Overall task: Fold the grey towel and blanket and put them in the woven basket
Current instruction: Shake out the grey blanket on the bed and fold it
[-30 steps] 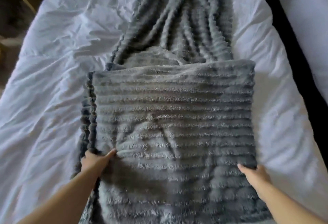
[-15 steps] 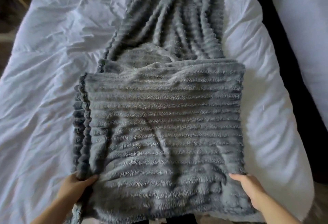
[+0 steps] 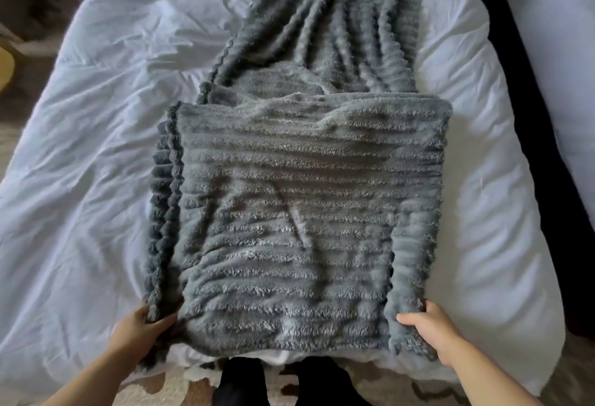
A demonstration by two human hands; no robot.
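Head camera looks down on a grey ribbed blanket (image 3: 306, 212) lying on a bed covered with a creased white duvet (image 3: 96, 180). The near part of the blanket is folded over into a rough rectangle, its ribs running side to side. The rest stretches away up the bed in long loose folds, ribs running lengthwise. Stacked layers show along the left edge of the folded part. Its near edge reaches the foot of the bed.

The left hand (image 3: 141, 335) holds the near left corner. Its grip is closed on the layered edge, thumb on top and fingers tucked round the side. The right hand (image 3: 431, 331) holds the near right corner. Its grip pinches the blanket too, thumb lying across the top and fingers curled over the outer edge. Both forearms reach in from the bottom of the picture.

Below the bed's edge, between the arms, two feet in dark socks (image 3: 244, 380) stand on a patterned rug (image 3: 180, 386). A white pillow (image 3: 553, 51) lies at the far right, across a dark gap from the duvet.
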